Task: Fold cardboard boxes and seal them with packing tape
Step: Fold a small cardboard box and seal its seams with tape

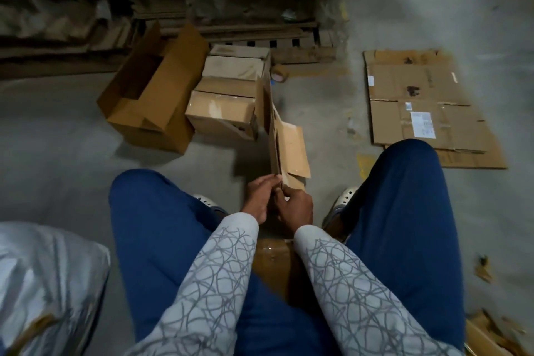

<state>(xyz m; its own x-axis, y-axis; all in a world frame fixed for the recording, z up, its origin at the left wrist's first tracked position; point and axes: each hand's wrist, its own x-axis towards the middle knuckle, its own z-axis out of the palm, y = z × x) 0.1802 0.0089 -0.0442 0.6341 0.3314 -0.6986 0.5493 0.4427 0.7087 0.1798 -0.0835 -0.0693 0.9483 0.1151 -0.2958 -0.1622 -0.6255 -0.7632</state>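
Note:
A flattened brown cardboard box (284,139) stands on edge on the floor between my knees, one flap hanging out to the right. My left hand (258,196) and my right hand (294,206) meet at its near lower corner, fingers pinching the cardboard edge. A roll of packing tape (279,73) lies on the floor beyond, beside several sealed boxes (222,114). A taped cardboard piece (274,260) lies under my forearms.
An open empty box (150,95) lies on its side to the left. Flattened cardboard sheets (419,101) are spread on the floor at right. Stacked cardboard fills the back. A pale plastic bag (49,283) sits at lower left, scraps (488,329) at lower right.

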